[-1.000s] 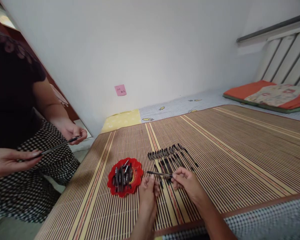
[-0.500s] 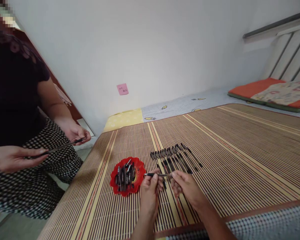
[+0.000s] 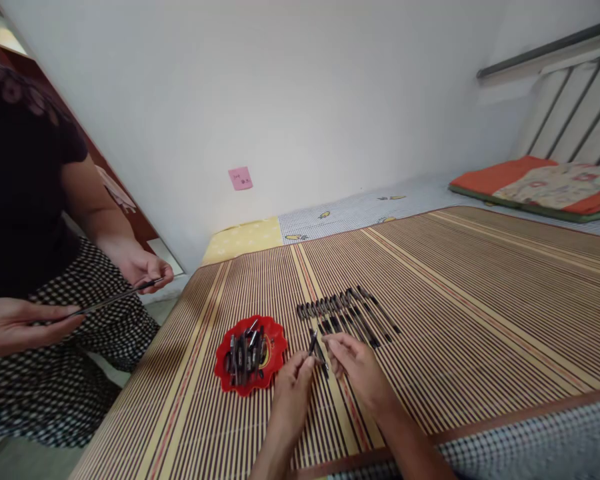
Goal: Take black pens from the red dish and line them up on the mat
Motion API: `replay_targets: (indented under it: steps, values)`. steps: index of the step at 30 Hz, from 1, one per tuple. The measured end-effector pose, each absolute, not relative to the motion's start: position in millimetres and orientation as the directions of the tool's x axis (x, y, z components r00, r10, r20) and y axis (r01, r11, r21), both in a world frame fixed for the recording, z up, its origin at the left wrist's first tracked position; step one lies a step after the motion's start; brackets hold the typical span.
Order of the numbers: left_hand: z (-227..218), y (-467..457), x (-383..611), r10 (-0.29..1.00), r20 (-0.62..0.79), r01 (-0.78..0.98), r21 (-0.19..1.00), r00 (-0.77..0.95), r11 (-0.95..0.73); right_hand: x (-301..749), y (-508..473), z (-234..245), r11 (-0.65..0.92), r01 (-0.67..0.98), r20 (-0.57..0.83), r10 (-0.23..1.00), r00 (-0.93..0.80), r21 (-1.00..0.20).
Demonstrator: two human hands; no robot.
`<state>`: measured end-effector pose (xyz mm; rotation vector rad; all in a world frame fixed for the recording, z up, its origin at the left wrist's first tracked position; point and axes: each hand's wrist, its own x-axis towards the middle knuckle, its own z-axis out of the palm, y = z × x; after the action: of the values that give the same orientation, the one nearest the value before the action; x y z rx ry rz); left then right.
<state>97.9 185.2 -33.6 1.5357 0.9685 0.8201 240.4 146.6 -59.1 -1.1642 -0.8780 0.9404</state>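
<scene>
My left hand [image 3: 291, 388] and my right hand [image 3: 356, 365] meet low in the middle of the view, both pinching one thin black pen [image 3: 313, 345] that tilts up between the fingertips. Just beyond the hands, a row of several black pens [image 3: 346, 313] lies side by side on the striped bamboo mat [image 3: 455, 307]. To the left of my left hand sits a red scalloped dish [image 3: 251, 353] holding several small dark pen parts.
Another person in a dark top and checked skirt stands at the left, holding a long thin pen [image 3: 113, 299] between both hands. A pink sticky note [image 3: 241, 178] is on the white wall. Orange and floral cushions [image 3: 545, 187] lie at the far right by a headboard.
The pen was held level between my hands; now it tilts upward and my hands have drawn closer together, the right hand shifting left. The other person's hands barely moved.
</scene>
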Motion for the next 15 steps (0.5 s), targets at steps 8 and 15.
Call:
replay_targets:
  steps: [8,15]
  values:
    - [-34,174,77,0.899,0.095,0.275,0.934,0.427,-0.230,254,141,-71,-0.002,-0.235,-0.071,0.955,0.288,-0.972]
    - [-37,175,74,0.973,-0.017,-0.068,0.997,0.231,0.033,247,132,-50,0.079,-0.266,-0.011,0.947,0.320,-0.961]
